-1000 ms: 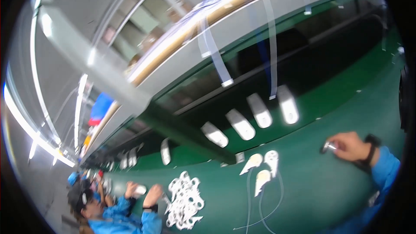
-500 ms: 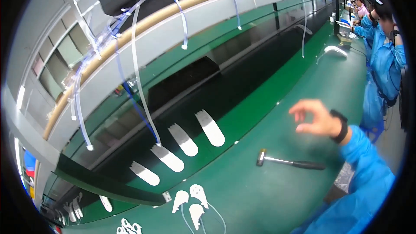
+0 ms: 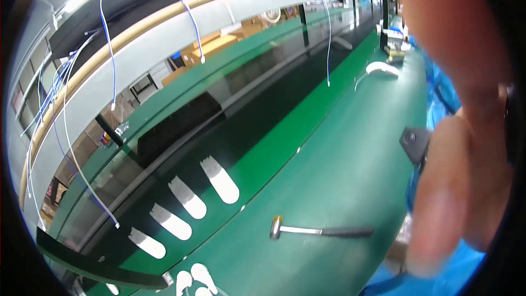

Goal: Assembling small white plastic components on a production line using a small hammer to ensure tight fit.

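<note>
My right hand (image 3: 471,109) looms very large and blurred at the right edge, close to the camera. Its fingers are spread apart, and I see nothing held between them. A small dark angular piece (image 3: 415,143) shows beside the fingers; I cannot make out what it is. On the green bench mat (image 3: 339,186), left of this hand, lies a hammer (image 3: 320,231) with a metal head and a dark handle. My left hand is out of view.
Several white rounded plastic strips (image 3: 221,181) lie in a row on the conveyor belt (image 3: 285,137). White parts with cables (image 3: 203,277) sit at the lower edge. A curved white piece (image 3: 382,69) lies farther along. Cables (image 3: 329,38) hang from the overhead rail (image 3: 159,19). A dark bar (image 3: 104,266) crosses the lower left.
My right hand has come up from above the bench to right before the camera. The view has shifted, so the bench things appear lower and farther left.
</note>
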A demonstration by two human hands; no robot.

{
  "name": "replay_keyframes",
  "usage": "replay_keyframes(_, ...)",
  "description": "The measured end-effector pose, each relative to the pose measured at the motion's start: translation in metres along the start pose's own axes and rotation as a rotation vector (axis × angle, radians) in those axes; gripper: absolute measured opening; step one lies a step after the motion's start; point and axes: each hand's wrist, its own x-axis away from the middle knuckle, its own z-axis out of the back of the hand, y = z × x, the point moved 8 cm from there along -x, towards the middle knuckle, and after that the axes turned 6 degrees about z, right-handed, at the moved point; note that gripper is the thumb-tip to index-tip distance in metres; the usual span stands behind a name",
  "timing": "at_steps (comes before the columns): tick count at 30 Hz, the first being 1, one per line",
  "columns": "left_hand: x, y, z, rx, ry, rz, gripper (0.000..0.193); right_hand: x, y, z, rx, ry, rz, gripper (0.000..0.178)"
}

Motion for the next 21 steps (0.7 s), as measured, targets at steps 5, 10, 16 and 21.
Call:
replay_keyframes(5, -0.022, 0.01, 0.002, -0.012, 0.028, -0.067, 0.024, -0.031, 0.037, 0.015, -0.06, -0.081, 0.021, 0.083)
replay_keyframes(10, -0.041, -0.004, 0.0, 0.068, -0.024, -0.071, 0.024, -0.028, 0.068, -0.008, -0.223, -0.108, -0.134, 0.077)
replay_keyframes(16, -0.068, -0.012, 0.008, 0.129, 0.006, -0.038, 0.025, -0.014, 0.077, -0.025, -0.247, -0.046, -0.344, 0.069)
replay_keyframes(21, -0.064, 0.002, 0.029, 0.201, 0.082, -0.03, 0.02, -0.063, 0.033, -0.041, -0.228, -0.087, -0.36, 0.063)
